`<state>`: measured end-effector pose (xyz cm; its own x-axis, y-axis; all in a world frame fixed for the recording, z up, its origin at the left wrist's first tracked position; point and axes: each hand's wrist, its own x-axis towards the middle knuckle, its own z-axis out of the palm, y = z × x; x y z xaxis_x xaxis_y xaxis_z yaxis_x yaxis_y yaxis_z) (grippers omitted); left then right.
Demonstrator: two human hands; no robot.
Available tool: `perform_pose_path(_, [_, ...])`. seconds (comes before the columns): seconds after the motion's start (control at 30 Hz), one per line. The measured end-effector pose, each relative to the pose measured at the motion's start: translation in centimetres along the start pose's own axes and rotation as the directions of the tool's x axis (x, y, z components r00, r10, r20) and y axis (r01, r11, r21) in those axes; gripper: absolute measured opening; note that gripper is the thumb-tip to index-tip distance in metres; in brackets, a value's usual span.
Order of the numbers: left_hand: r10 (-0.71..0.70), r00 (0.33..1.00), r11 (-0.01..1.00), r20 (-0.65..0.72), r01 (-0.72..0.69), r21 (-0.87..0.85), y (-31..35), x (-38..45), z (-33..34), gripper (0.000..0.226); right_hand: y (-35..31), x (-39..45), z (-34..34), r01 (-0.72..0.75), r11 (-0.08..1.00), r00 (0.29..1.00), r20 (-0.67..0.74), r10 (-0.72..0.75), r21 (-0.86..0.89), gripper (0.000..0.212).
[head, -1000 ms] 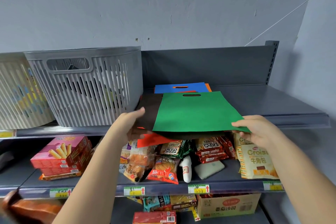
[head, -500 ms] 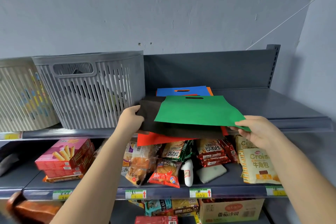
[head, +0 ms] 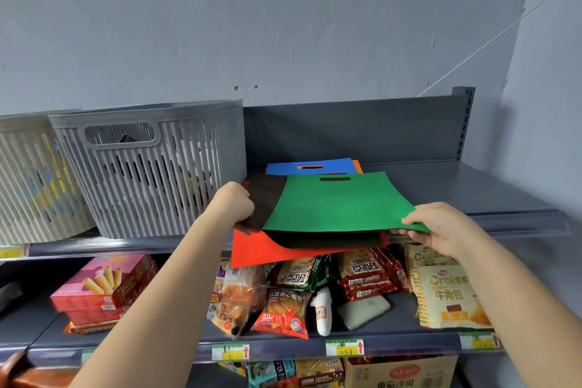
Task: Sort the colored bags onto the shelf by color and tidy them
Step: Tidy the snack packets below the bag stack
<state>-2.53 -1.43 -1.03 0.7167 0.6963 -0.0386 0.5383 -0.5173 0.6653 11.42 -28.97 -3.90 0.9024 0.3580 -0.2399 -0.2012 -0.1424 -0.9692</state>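
The left hand (head: pixel 234 203) is curling its grip around the left edge of a flat dark brown fabric bag (head: pixel 263 201), while the right hand (head: pixel 441 225) is pinching the near right corner of a flat green fabric bag with a cut-out handle (head: pixel 338 203) lying on top of it. Both bags are sitting over a flat red fabric bag (head: pixel 261 250) overhanging the front edge of the grey metal upper shelf (head: pixel 456 189). A flat blue fabric bag (head: pixel 310 166) is lying behind them on an orange one, just beside a grey slatted plastic basket (head: pixel 151 170).
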Motion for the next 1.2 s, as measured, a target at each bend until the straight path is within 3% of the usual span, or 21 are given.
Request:
perform_pose_path(0.07, [0.097, 0.993, 0.993, -0.074, -0.092, 0.075, 0.1, 0.1, 0.0, 0.048, 0.1, 0.0, 0.0, 0.007, 1.000, 1.000, 0.003, -0.007, -0.001, 0.026])
perform_pose_path(0.13, [0.188, 0.975, 0.976, -0.118, -0.172, 0.135, 0.1, 0.1, -0.1, 0.052, 0.3, -0.2, -0.2, 0.019, 0.999, 1.000, 0.009, -0.020, 0.031, 0.027])
perform_pose_path(0.3, [0.381, 0.886, 0.920, -0.264, -0.391, 0.018, -0.2, -0.8, -0.4, 0.043, 1.5, -1.0, -1.2, 0.053, 0.981, 0.996, 0.062, -0.066, 0.184, 0.032])
perform_pose_path(0.37, [0.345, 0.878, 0.894, -0.331, -0.415, -0.170, -0.9, -0.9, -0.3, 0.040, 2.0, -1.4, -1.9, 0.063, 0.955, 0.994, 0.066, -0.086, 0.288, 0.034])
perform_pose_path(0.5, [0.205, 0.928, 0.734, -0.311, -0.356, -0.578, -2.5, -1.8, 0.3, 0.036, 3.1, -2.6, -3.3, 0.101, 0.874, 0.990, 0.037, -0.134, 0.476, 0.039])
perform_pose_path(0.7, [0.135, 0.958, 0.426, -0.253, -0.287, -0.858, -3.6, -5.8, 2.3, 0.030, 5.4, -5.8, -4.6, 0.178, 0.790, 0.983, -0.066, -0.173, 0.587, 0.046])
perform_pose_path(0.8, [0.125, 0.964, 0.317, -0.237, -0.265, -0.911, -4.4, -7.5, 3.4, 0.030, 6.9, -7.7, -5.3, 0.246, 0.723, 0.965, -0.094, -0.244, 0.646, 0.047])
perform_pose_path(0.9, [0.120, 0.965, 0.267, -0.235, -0.259, -0.928, -5.0, -8.8, 5.0, 0.027, 8.9, -9.8, -6.6, 0.300, 0.692, 0.943, -0.096, -0.318, 0.657, 0.088])
perform_pose_path(0.97, [0.131, 0.971, 0.234, -0.201, -0.227, -0.945, -4.9, -9.5, 6.3, 0.026, 10.2, -11.6, -7.3, 0.349, 0.673, 0.926, -0.132, -0.353, 0.652, 0.086])
perform_pose_path(1.07, [0.215, 0.966, 0.196, -0.143, -0.186, -0.963, -4.2, -9.9, 8.2, 0.037, 11.6, -14.4, -8.5, 0.426, 0.658, 0.905, -0.281, -0.321, 0.621, 0.060])
perform_pose_path(1.2, [0.375, 0.926, 0.182, -0.044, -0.120, -0.976, -2.8, -10.3, 11.1, 0.042, 13.2, -19.2, -9.5, 0.548, 0.652, 0.824, -0.470, -0.316, 0.523, 0.066])
